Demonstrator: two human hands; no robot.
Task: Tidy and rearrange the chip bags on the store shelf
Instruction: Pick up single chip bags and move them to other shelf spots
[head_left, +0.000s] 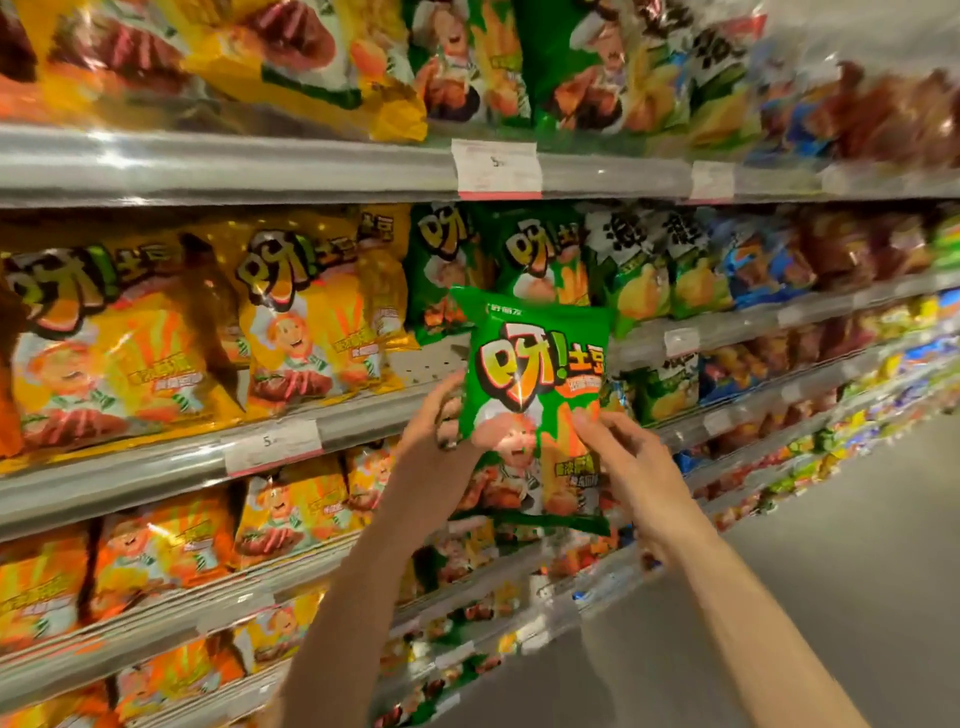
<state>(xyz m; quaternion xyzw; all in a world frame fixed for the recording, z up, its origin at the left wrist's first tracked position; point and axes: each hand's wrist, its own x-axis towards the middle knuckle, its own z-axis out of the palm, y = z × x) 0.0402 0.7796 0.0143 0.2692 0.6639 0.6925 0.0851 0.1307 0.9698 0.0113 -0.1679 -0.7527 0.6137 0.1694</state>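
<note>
The left hand (436, 421) grips the left edge of one green chip bag (537, 405), fingers curled behind it and the thumb at the front, and the right hand (631, 462) touches the right side of the same bag with its fingertips; whether these fingers pinch the edge or only press on it, I cannot tell. The bag is held upright in the air, in front of the middle shelf (363, 410), just before a bare patch of the shelf board. Behind it two more green bags (540, 249) of the same kind stand on this shelf. To the left stand two big yellow bags (311, 312), with one price label (272, 447) on the rail below them. To the right are bags with green and blue colours (691, 270), too blurred for counting. The held bag covers part of the shelves under it.
</note>
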